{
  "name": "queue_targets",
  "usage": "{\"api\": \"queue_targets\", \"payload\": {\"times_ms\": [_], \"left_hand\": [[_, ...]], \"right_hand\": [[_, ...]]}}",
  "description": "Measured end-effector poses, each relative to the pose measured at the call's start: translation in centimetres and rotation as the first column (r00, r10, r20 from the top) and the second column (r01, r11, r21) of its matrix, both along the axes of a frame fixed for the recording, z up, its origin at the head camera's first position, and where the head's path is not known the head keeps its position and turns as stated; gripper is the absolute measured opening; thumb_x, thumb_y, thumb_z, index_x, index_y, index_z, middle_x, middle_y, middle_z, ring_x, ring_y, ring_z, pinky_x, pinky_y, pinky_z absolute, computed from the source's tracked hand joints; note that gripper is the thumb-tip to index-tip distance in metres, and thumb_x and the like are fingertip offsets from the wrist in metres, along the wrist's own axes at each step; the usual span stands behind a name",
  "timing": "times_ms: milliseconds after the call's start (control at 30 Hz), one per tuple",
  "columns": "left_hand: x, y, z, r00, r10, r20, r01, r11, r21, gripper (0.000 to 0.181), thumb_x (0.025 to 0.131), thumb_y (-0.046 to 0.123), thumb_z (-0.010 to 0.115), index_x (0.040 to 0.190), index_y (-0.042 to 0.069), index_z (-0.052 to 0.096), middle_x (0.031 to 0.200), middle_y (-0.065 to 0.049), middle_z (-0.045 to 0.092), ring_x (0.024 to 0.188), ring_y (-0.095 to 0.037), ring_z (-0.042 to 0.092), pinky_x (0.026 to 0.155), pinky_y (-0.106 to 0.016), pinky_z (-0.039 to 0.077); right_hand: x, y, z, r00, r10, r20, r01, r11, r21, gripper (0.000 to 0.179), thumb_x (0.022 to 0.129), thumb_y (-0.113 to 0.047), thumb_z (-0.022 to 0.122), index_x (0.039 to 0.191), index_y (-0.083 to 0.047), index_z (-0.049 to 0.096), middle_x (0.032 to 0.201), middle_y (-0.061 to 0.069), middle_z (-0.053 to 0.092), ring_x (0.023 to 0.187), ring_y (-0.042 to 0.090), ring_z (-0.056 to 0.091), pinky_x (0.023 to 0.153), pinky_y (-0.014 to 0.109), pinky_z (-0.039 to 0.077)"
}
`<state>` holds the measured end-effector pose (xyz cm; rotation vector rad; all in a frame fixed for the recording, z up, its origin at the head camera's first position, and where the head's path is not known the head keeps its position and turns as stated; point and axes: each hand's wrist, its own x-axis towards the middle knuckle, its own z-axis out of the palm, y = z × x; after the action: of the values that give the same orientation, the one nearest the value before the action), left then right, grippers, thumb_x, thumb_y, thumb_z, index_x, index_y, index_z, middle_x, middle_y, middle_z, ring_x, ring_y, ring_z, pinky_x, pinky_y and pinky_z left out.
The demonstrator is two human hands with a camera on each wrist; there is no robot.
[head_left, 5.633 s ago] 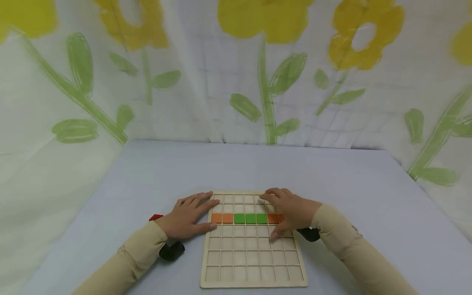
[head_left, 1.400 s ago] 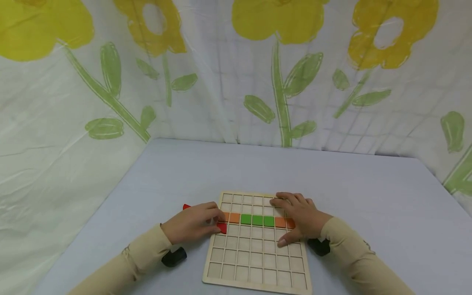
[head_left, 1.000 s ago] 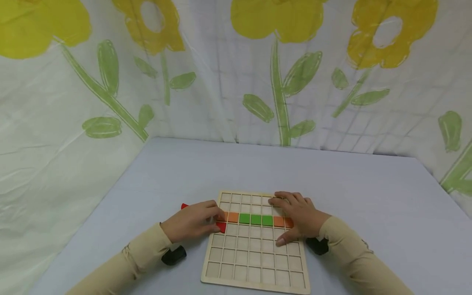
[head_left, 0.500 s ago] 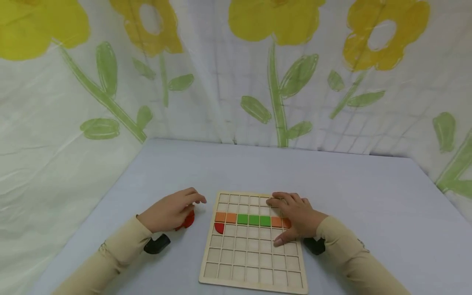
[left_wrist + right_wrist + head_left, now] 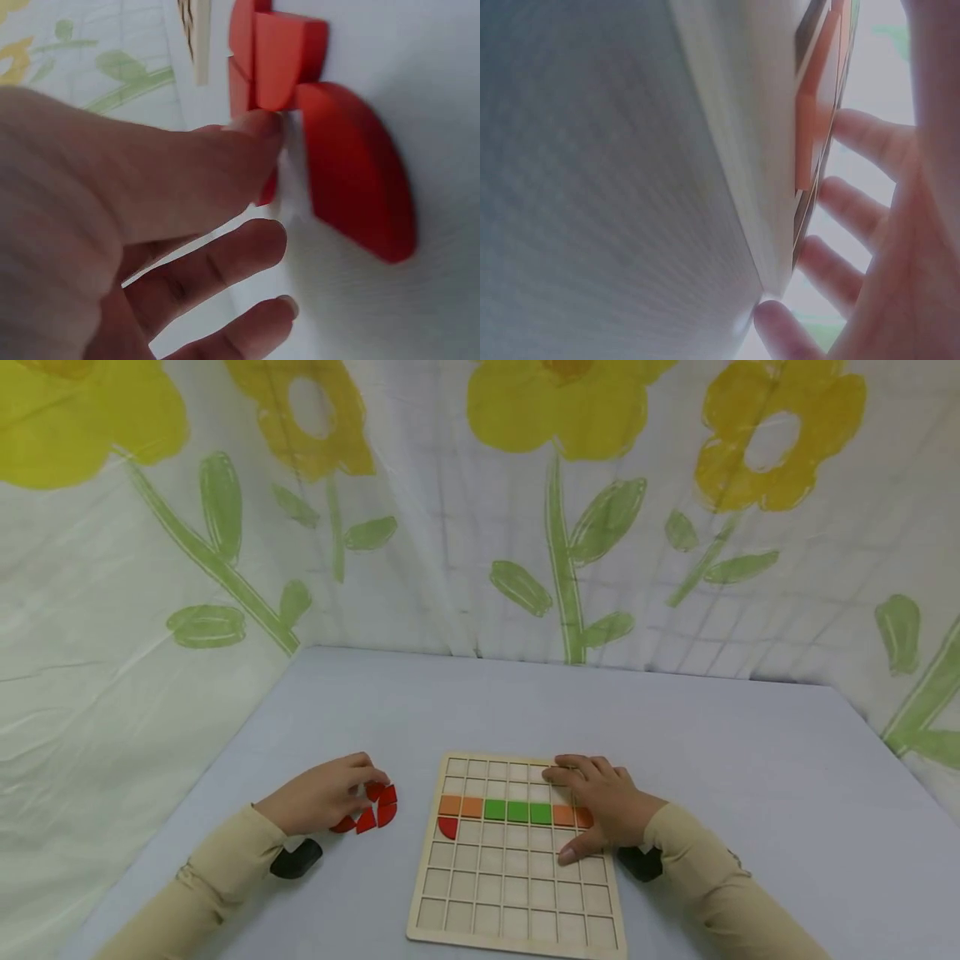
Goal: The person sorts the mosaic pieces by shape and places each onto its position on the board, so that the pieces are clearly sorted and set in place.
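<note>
My left hand (image 5: pixel 326 793) is at a cluster of flat red pieces (image 5: pixel 386 810) left of the board; its thumb and index finger are round one red piece (image 5: pixel 268 190), mostly hidden by the thumb in the left wrist view. A curved-edged red piece (image 5: pixel 360 169) lies beside the thumb tip. The wooden grid board (image 5: pixel 517 939) holds a row of orange squares (image 5: pixel 461 807) and green squares (image 5: pixel 517 812). Below the leftmost orange one sits a quarter-round red piece (image 5: pixel 447 827). My right hand (image 5: pixel 603 802) rests spread on the board's right edge, partly covering the row's end.
Pale table surface (image 5: pixel 712 735) surrounds the board. Behind it hangs a white curtain (image 5: pixel 435 527) with painted yellow flowers. A black wrist camera (image 5: pixel 297 860) shows below my left wrist, another black one (image 5: pixel 641 863) under my right.
My left hand set a red piece on the board below the orange square, let it go and moved left to the red cluster. The right hand stays on the board's right edge.
</note>
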<state>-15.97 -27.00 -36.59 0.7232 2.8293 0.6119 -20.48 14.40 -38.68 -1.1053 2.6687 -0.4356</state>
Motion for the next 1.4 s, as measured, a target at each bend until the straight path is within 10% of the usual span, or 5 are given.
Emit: {"api": "queue_targets", "payload": {"times_ms": [533, 1033, 1400], "left_hand": [[0.2, -1.2, -0.9, 0.976, -0.037, -0.213, 0.022, 0.997, -0.071, 0.025, 0.082, 0.009, 0.075, 0.105, 0.009, 0.066, 0.097, 0.002, 0.055, 0.084, -0.011, 0.051, 0.073, -0.025, 0.050], [0.3, -0.2, -0.1, 0.982, 0.019, -0.188, -0.018, 1.000, 0.008, 0.025, 0.085, 0.014, 0.073, 0.108, 0.012, 0.064, 0.097, 0.006, 0.061, 0.086, -0.011, 0.058, 0.073, -0.028, 0.053], [0.6, 3.8, 0.5, 0.976, -0.100, -0.194, 0.117, 0.990, 0.077, 0.024, 0.089, 0.017, 0.069, 0.112, 0.012, 0.063, 0.089, 0.013, 0.058, 0.075, 0.000, 0.050, 0.065, -0.022, 0.048]], "right_hand": [[-0.2, -0.2, 0.1, 0.999, 0.018, -0.031, -0.018, 1.000, 0.000, 0.103, 0.066, -0.073, 0.070, 0.146, -0.017, 0.036, 0.151, 0.013, 0.030, 0.129, 0.035, 0.035, 0.090, 0.059, 0.035], [-0.1, 0.0, 0.1, 1.000, 0.001, -0.024, -0.001, 1.000, 0.011, 0.104, 0.065, -0.074, 0.070, 0.146, -0.018, 0.036, 0.151, 0.012, 0.029, 0.131, 0.034, 0.033, 0.092, 0.059, 0.034], [-0.1, 0.2, -0.5, 0.999, 0.003, -0.037, -0.002, 1.000, 0.013, 0.105, 0.064, -0.077, 0.067, 0.145, -0.019, 0.036, 0.150, 0.011, 0.029, 0.130, 0.034, 0.034, 0.091, 0.059, 0.035]]}}
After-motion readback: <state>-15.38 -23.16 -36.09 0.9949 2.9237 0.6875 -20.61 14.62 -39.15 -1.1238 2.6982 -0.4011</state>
